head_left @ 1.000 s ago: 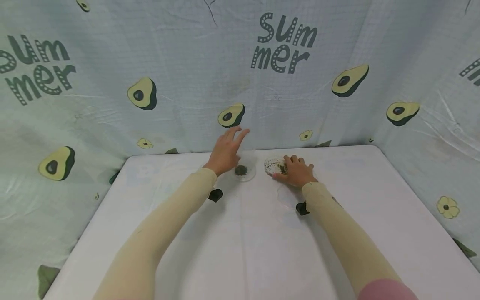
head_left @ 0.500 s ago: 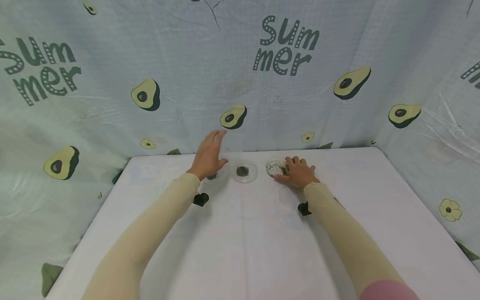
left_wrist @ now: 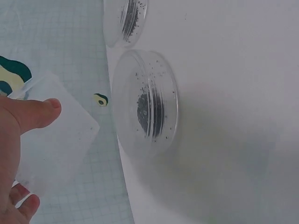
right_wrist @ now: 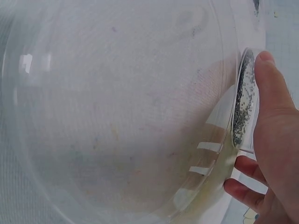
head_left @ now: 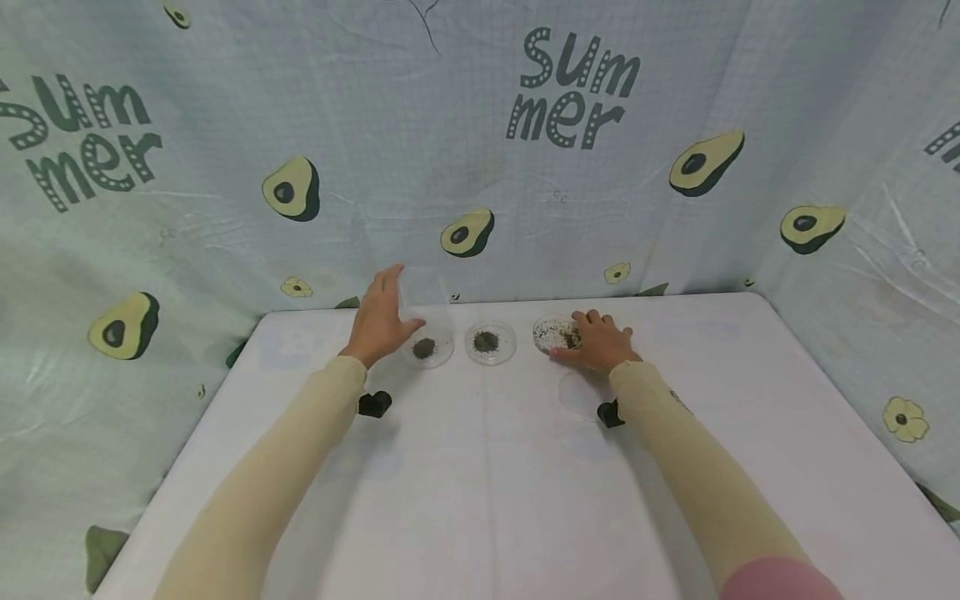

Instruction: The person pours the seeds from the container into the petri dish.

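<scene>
clear lid (head_left: 424, 293) in left hand (head_left: 380, 321), rt hand (head_left: 597, 343) on seed dish (head_left: 552, 333) — white table (head_left: 480, 483)

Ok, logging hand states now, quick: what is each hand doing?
Left hand: holds a clear lid lifted above the left dish.
Right hand: fingers rest on the right dish; whether it grips, cannot be told.

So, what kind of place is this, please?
Probably a makeshift recording booth, not a real lab: a white table walled by an avocado-print cloth, with clear seed dishes by the left hand.
</scene>
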`<action>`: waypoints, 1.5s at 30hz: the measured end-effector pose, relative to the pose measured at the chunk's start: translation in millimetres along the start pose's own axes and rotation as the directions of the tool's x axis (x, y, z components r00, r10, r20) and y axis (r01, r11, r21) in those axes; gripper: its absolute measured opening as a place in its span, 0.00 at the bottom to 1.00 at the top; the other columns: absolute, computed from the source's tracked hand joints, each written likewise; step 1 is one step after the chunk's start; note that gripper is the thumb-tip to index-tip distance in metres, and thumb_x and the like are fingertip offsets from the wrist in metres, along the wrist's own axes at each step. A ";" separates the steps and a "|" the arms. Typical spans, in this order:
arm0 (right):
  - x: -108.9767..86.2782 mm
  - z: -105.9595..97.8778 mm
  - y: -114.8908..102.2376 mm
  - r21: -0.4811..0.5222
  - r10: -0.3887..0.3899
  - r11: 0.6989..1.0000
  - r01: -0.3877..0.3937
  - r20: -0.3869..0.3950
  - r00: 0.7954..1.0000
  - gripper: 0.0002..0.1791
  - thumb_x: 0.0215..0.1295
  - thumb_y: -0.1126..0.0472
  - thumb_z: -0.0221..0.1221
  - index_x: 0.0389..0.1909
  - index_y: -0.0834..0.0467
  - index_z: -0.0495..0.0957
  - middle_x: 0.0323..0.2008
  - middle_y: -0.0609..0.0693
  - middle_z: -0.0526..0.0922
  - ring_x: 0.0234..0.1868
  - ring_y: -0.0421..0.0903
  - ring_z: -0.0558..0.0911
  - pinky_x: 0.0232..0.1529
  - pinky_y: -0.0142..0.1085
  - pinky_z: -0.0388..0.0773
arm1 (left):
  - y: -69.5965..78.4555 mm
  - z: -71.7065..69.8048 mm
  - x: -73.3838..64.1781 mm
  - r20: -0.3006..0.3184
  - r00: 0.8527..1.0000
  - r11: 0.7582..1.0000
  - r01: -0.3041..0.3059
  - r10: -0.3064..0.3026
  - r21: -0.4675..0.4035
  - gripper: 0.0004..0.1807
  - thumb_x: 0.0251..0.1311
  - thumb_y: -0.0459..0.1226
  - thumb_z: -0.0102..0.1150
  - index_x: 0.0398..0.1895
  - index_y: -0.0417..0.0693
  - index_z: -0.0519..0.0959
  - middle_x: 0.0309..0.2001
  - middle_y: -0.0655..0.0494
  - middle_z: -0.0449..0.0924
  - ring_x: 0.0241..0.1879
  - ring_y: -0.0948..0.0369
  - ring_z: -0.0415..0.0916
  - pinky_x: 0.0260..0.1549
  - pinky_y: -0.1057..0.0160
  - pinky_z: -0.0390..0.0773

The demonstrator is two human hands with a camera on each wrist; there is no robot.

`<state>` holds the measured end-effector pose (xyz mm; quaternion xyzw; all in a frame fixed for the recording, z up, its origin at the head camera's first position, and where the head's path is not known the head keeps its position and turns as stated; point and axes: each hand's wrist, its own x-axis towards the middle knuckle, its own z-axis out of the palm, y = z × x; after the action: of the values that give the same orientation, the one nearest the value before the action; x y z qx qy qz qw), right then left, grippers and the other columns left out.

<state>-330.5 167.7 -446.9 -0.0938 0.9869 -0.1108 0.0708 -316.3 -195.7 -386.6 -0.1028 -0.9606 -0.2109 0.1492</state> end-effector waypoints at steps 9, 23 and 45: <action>1.3 1.6 -0.9 -0.019 0.003 1.000 -0.002 0.015 1.000 0.55 0.58 0.28 0.56 0.75 0.60 0.51 0.71 0.65 0.58 0.70 0.67 0.59 0.61 0.74 0.56 | -21.0 -3.3 -12.4 0.010 0.994 0.993 0.113 -0.113 -0.026 0.54 0.53 0.43 0.70 0.75 0.41 0.44 0.73 0.39 0.51 0.69 0.42 0.59 0.68 0.43 0.62; 0.6 1.2 -1.1 -0.042 -0.003 0.999 0.004 0.030 1.000 0.56 0.58 0.28 0.55 0.76 0.59 0.49 0.70 0.65 0.59 0.70 0.66 0.60 0.61 0.74 0.57 | -52.0 -14.4 -31.8 0.064 0.969 0.968 0.241 -0.237 -0.065 0.57 0.57 0.43 0.67 0.77 0.45 0.35 0.73 0.34 0.45 0.69 0.39 0.54 0.66 0.39 0.62; -5.9 -8.1 -8.0 -0.042 0.004 0.999 -0.003 0.043 0.999 0.55 0.58 0.29 0.56 0.74 0.62 0.52 0.69 0.66 0.60 0.70 0.67 0.59 0.62 0.74 0.53 | -83.7 -22.8 -56.1 0.152 0.936 0.947 0.322 -0.319 0.002 0.54 0.58 0.51 0.62 0.76 0.40 0.40 0.73 0.30 0.42 0.71 0.33 0.47 0.66 0.31 0.52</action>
<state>-324.7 162.9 -436.6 -0.0958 0.9874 -0.0880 0.0902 -280.2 -287.7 -416.7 0.0378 -0.9705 -0.2350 0.0390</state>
